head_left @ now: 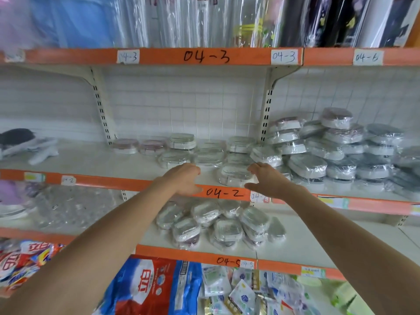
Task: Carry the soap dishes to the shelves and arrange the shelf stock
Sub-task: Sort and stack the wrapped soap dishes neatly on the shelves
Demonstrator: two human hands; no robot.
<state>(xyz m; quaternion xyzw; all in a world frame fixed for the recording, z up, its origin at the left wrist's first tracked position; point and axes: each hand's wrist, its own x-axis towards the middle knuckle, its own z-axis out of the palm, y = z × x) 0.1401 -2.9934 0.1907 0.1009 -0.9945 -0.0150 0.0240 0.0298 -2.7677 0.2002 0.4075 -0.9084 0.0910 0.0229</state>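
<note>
Both hands reach over the shelf edge [218, 193]. The right hand [267, 178] has a loose, open grip touching a wrapped soap dish [234, 175]; the left hand [181, 178], fingers curled, holds nothing. Slick wrap could slip, nudging the dish off the edge.

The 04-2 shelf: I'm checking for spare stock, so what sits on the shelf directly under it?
Under the 04-2 shelf lies a loose cluster of wrapped soap dishes on a white shelf. The left forearm covers the shelf's left part, so nothing can be seen there.
</note>
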